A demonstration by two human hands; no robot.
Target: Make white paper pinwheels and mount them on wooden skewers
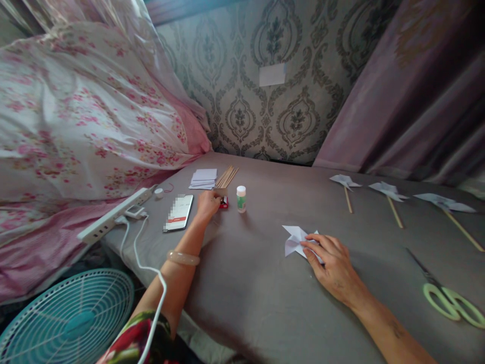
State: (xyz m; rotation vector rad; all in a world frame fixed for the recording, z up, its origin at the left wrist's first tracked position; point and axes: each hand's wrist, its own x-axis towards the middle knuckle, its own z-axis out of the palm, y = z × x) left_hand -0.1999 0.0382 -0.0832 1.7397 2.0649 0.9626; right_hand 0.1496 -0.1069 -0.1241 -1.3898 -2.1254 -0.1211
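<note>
My left hand (207, 203) reaches far forward with its fingers closed at a small red box (224, 203), just below a bundle of thin wooden sticks (226, 177). My right hand (329, 258) lies flat with fingers pressed on a folded white paper pinwheel (294, 239) on the grey surface (246, 283). A small white bottle with a green label (241, 198) stands just right of the red box. A stack of white paper squares (203, 179) lies left of the sticks. A pale bangle (183, 258) circles my left wrist.
Three finished paper pinwheels on sticks (345, 182) (388, 190) (445, 203) lie at the right. Green-handled scissors (450, 301) rest near the right edge. A phone (179, 212), a white power strip (113, 215) with cable, floral bedding (76, 116) and a teal fan (70, 318) are at left.
</note>
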